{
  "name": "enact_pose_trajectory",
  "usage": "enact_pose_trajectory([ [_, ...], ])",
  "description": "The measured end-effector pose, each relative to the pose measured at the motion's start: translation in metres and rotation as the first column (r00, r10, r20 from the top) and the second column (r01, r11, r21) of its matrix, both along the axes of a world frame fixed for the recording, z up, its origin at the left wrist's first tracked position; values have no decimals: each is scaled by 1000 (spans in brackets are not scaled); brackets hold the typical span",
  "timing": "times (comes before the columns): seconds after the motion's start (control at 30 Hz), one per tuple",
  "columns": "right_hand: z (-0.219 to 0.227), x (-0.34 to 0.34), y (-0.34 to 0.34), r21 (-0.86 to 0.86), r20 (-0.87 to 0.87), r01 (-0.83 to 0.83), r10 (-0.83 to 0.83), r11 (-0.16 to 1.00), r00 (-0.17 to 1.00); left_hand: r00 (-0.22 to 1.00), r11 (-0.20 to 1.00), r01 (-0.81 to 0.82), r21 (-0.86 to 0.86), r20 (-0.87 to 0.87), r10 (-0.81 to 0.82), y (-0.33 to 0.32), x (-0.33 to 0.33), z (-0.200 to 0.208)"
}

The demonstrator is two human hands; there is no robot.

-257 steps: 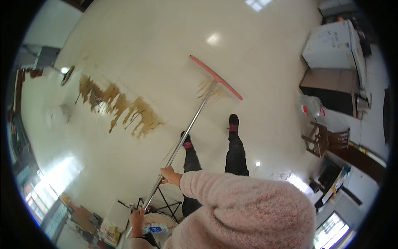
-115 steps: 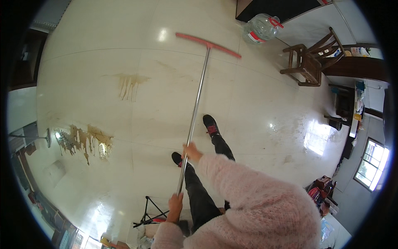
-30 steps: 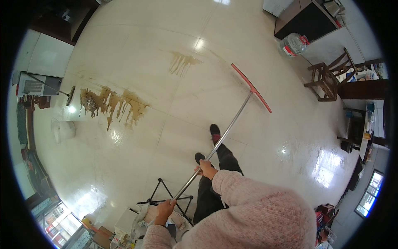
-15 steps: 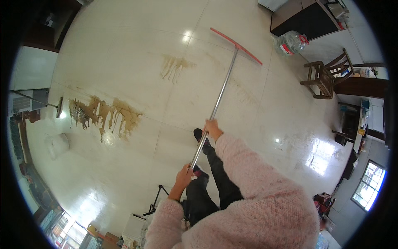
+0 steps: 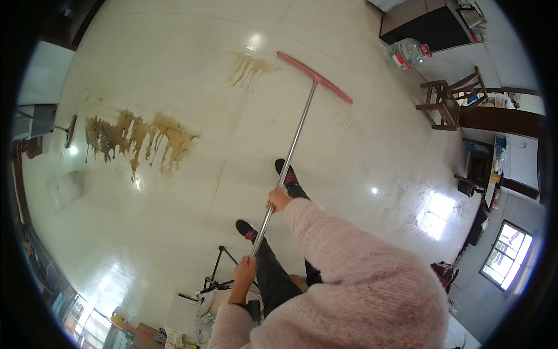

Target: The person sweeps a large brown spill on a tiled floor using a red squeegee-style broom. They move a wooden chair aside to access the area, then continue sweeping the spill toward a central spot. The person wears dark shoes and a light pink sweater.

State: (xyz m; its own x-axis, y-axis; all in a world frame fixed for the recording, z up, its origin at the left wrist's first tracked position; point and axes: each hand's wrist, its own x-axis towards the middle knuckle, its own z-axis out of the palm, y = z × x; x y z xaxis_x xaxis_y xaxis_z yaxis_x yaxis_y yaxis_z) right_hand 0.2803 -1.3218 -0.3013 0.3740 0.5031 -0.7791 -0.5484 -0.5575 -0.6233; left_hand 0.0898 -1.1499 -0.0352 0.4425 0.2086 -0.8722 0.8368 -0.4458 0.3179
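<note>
Both hands clenched on the squeegee pole [image 5: 293, 148]: right hand [image 5: 278, 199] about mid-shaft, left hand [image 5: 244, 271] near the top end, close to the body. Change over the last second: the red blade [image 5: 314, 77] was off to the right, angled away from the spills; now it sits further up the floor [image 5: 174, 244], its left tip just beside the small brown streak [image 5: 249, 68], pole running nearly straight out from the feet. So the head has swung left toward that streak, which looks like the stroke in hand. The large brown puddle [image 5: 139, 136] to the left is well apart from the blade and keeps the same ragged, dripping outline. Materials: pole is thin bright metal, straight; blade a long narrow red strip, likely rubber-edged. Floor is glossy pale tile, strong reflections, faint wet smears right of the blade. Sleeves are fuzzy pink knit. Far right: clear water jug [image 5: 405, 53], wooden chair [image 5: 451, 102], dark cabinet [image 5: 427, 23].
</note>
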Motion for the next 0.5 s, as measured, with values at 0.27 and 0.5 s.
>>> enact_pose_trajectory([
  [0.27,129,-271,135,431,-20,-334,379,838,925,972,969,147,199,-212,-104,117,-247,136],
  [0.5,197,-283,216,-553,-659,381,-668,741,344,937,881,331,338,-229,-264,186,-267,158],
])
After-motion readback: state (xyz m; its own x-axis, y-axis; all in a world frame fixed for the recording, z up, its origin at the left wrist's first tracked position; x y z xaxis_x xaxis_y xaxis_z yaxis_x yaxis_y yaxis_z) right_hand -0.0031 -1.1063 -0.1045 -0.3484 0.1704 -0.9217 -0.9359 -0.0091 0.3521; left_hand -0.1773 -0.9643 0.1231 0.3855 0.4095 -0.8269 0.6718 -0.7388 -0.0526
